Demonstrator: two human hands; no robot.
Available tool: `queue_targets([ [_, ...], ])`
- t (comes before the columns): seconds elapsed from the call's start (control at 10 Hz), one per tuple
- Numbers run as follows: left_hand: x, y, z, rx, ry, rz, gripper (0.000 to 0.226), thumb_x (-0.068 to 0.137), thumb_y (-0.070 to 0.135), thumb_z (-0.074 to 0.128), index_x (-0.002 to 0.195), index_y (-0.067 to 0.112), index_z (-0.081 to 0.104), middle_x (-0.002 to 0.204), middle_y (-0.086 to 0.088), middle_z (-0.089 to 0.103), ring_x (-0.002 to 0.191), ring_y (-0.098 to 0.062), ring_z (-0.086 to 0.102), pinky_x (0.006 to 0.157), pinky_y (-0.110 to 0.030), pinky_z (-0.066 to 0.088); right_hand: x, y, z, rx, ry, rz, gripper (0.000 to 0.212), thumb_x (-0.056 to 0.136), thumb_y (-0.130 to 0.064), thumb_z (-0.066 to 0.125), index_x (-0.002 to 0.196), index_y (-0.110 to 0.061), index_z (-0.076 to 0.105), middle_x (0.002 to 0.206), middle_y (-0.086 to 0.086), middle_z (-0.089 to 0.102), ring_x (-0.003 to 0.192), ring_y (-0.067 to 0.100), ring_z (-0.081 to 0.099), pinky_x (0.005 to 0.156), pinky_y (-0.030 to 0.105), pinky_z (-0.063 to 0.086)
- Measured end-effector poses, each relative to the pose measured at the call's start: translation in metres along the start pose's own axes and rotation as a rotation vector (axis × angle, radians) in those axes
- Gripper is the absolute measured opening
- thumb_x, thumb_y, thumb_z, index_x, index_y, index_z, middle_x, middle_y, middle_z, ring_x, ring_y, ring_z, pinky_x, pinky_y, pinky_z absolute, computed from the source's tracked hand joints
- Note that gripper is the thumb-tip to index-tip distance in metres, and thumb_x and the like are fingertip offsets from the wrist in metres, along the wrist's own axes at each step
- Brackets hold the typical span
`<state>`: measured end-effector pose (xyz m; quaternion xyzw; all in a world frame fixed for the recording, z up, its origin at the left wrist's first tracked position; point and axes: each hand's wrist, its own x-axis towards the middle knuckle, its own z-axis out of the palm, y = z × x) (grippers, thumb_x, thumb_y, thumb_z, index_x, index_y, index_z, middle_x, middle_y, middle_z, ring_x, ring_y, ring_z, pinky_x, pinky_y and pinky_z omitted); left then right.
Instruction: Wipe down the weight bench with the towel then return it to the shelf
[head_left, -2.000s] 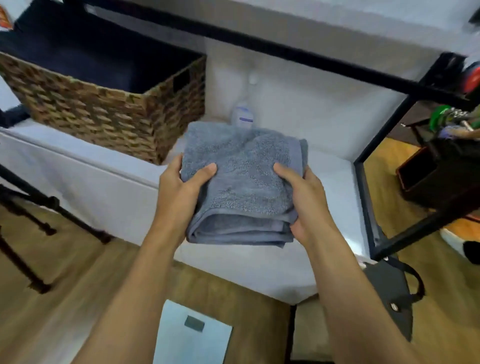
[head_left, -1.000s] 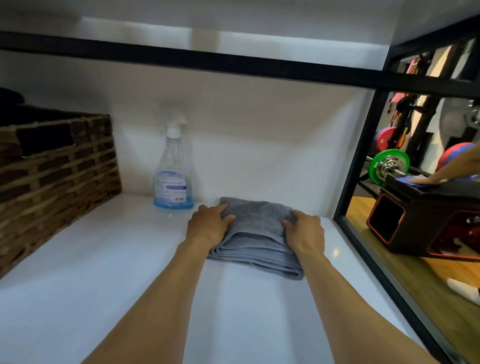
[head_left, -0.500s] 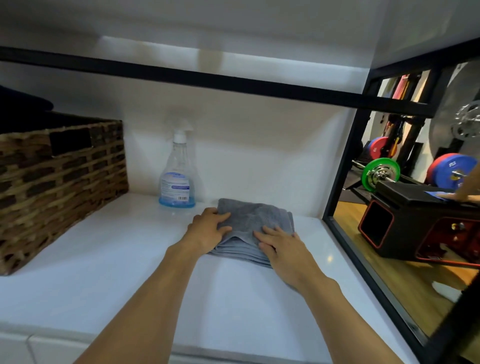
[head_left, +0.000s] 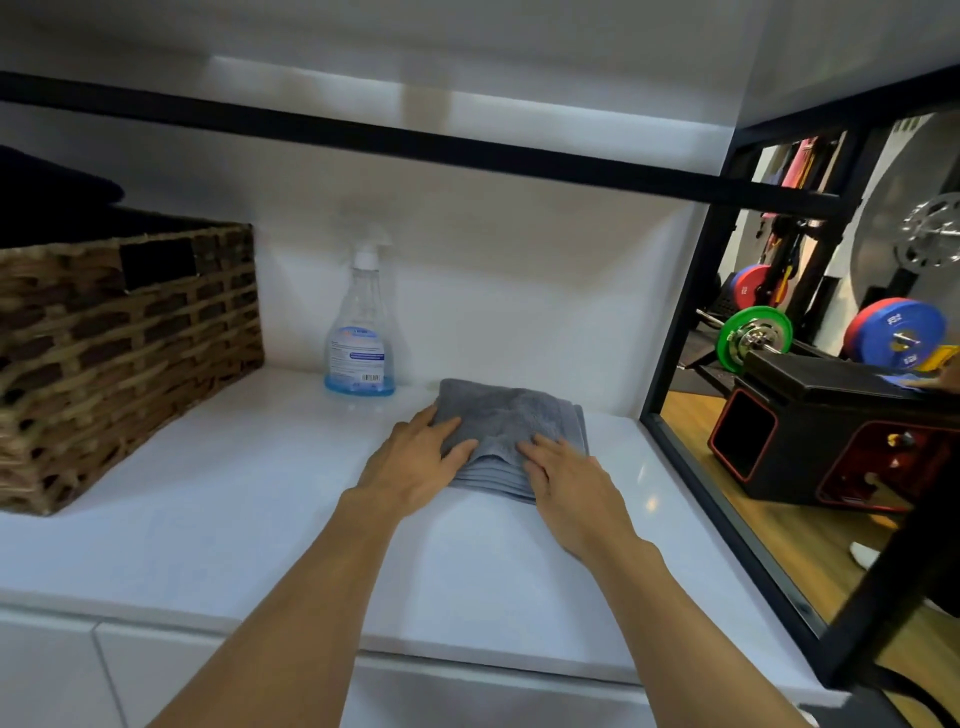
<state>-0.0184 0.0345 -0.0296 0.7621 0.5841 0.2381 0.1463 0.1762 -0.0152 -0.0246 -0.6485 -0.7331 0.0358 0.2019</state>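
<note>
The folded grey towel (head_left: 511, 415) lies on the white shelf (head_left: 249, 499), close to the back wall and just right of a spray bottle. My left hand (head_left: 415, 465) holds the towel's left edge, thumb on top of the fabric. My right hand (head_left: 571, 483) rests flat on the towel's near right part with its fingers spread. Through the shelf's black frame on the right I see the black padded bench (head_left: 831, 387) with red trim, standing on the wooden floor.
A clear spray bottle (head_left: 361, 338) with blue liquid stands against the back wall. A woven basket (head_left: 130, 343) fills the shelf's left side. A black frame bar (head_left: 363, 137) runs overhead, and a post (head_left: 675, 332) borders the right. Barbell plates (head_left: 753, 338) lie beyond, and another person's hand with a blue cloth (head_left: 914, 382) is on the bench.
The towel went from held in the air to lying on the shelf. My right hand moved from the towel's right edge to lie flat on top.
</note>
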Motion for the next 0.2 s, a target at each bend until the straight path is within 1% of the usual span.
queue_targets([
  [0.1,-0.004,0.002,-0.004,-0.014,0.009,-0.063,0.054,0.101,0.044,0.033,0.151,0.025,0.032,0.160,-0.011,0.025,0.143,-0.032,0.027,0.115,-0.042,0.026,-0.007,0.001,-0.002,-0.024,-0.014,0.064,0.045,0.107,-0.033,0.025,0.151,-0.028,0.034,0.161,-0.006,0.029,0.149,0.018,0.022,0.120,0.042,0.018],
  [0.2,-0.015,0.016,-0.001,-0.042,0.145,-0.139,0.046,0.101,0.032,0.036,0.142,0.012,0.045,0.144,-0.018,0.046,0.129,-0.035,0.044,0.106,-0.043,0.038,-0.019,-0.009,-0.011,0.061,0.059,0.113,0.042,0.105,-0.025,0.035,0.145,-0.020,0.043,0.148,0.004,0.049,0.133,0.025,0.046,0.110,0.039,0.035],
])
